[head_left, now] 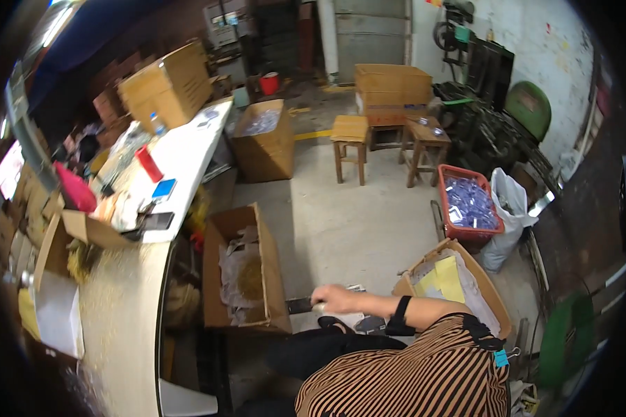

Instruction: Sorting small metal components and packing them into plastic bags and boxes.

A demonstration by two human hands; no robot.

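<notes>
My right hand [332,299] reaches leftward above my dark-clad lap, on a bare forearm with a black band [400,316]. Its fingers are curled together; a small pale thing shows at the fingertips, too small to name. Left of the hand stands an open cardboard box [279,292] lined with clear plastic, with a brownish-gold heap [250,279] at the bottom. Behind my forearm sits another open box [497,306] holding yellow sheets [439,279]. My left hand does not show.
A long table [129,306] runs along the left, bearing a red cylinder [148,164], a blue box [163,189] and a phone [158,221]. Ahead stand wooden stools [350,129] and a carton [275,149]. Rightward are a red crate [446,201] of clear pieces and a white sack [506,226].
</notes>
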